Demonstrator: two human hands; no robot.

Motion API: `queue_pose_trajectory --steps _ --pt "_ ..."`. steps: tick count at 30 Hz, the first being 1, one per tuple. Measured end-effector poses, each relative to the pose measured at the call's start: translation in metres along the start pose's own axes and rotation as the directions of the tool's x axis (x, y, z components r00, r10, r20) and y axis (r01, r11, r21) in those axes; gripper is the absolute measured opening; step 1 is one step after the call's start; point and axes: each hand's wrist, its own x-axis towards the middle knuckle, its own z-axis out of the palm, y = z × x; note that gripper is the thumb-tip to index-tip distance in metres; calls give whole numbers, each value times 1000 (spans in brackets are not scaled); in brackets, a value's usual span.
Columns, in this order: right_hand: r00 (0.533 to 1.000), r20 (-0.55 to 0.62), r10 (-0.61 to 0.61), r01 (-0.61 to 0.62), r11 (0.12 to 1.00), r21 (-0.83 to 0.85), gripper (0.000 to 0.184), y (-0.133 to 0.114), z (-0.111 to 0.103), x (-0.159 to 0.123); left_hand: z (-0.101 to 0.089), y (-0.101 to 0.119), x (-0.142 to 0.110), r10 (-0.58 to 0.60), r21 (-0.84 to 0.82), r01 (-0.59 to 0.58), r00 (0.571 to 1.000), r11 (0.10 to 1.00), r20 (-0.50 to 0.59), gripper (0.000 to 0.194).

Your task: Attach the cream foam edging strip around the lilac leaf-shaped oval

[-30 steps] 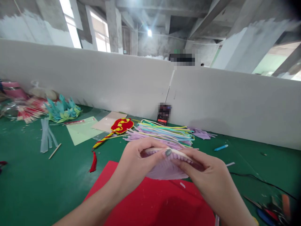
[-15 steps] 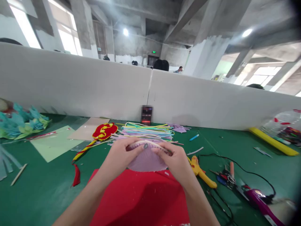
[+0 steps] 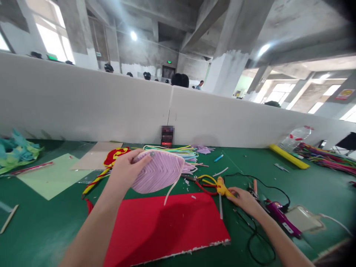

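My left hand [image 3: 130,168] pinches the upper left edge of a lilac leaf-shaped piece [image 3: 160,172] made of slanting fuzzy strips, held above the table. A pale strip runs along its upper rim, and a loose end dangles at the right. To the right, my right hand [image 3: 246,200] has its fingers closed on the handle of a yellow glue gun [image 3: 224,188], whose cord trails over the table. Beneath the leaf piece lies a red board [image 3: 167,226]. Scissors with red handles [image 3: 204,189] are between the board and the glue gun.
Pastel pipe cleaners [image 3: 191,154] lie in a pile behind the leaf piece. A red and yellow fan-shaped ornament [image 3: 114,155] and a green sheet [image 3: 50,178] are at left. A purple tool [image 3: 282,218] lies at right. A white partition [image 3: 236,122] closes off the back.
My right hand has left the lilac piece and moved right onto the glue gun. My left hand keeps the piece, now tilted with its strip end hanging. The view has turned right.
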Motion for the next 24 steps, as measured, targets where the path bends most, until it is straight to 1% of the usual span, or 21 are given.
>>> queue_pose_trajectory --steps 3,6,8,10,12,15,18,21,22,24 --pt "1000 10 -12 12 1000 -2 24 8 8 -5 -4 -1 0 -22 -41 22 1000 999 -9 32" --pt "1000 -14 -23 23 1000 -11 25 10 7 -7 -9 -1 0 -56 -84 54 998 995 -23 32" --pt "998 -33 -46 45 999 -17 29 7 3 -9 -11 0 1 -73 -99 69 997 993 -38 33" --pt "995 -28 -99 99 995 -16 32 -4 1 -12 -13 0 1 -83 -105 77 995 992 -53 32" --pt "982 17 -186 186 983 -6 30 -22 3 -17 -14 0 2 -95 -118 86 993 989 -67 31" --pt "936 131 -326 326 945 27 28 -54 14 -25 -14 -2 3 -107 -143 96 991 985 -79 32" --pt "886 243 -394 395 918 48 24 -78 24 -27 -15 -3 3 -108 -139 96 991 986 -83 31" --pt "858 310 -411 415 908 54 26 -81 23 -15 -16 -3 2 -101 -132 90 992 987 -81 29" --pt "858 316 -405 413 910 46 28 -79 21 -8 -16 -2 2 -97 -132 86 992 988 -80 29" --pt "875 304 -376 392 920 11 33 -71 17 8 -16 -1 2 -95 -145 85 993 986 -67 29"
